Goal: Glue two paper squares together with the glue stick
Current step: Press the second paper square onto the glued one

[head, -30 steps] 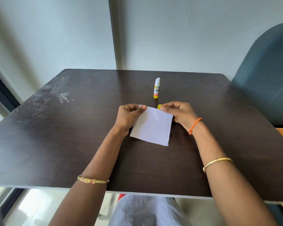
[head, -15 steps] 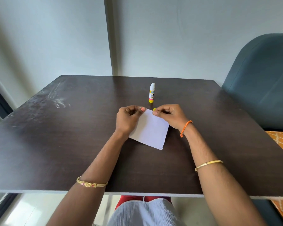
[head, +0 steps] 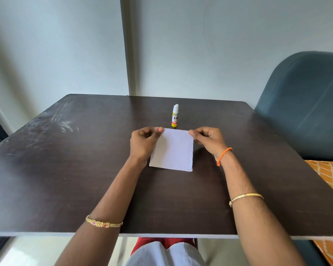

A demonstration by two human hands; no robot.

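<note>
Left grip: our left hand pinched the top left corner of the paper square, thumb on top, fingers curled.
Right grip: our right hand pinched the top right corner, fingers curled too.
Paper: we saw one white sheet; we could not tell if a second one lay under it. Its near edge sat on the dark desk, between our hands.
Glue stick: one glue stick, standing up with no cap on, just behind the paper.
Hands: two.
</note>
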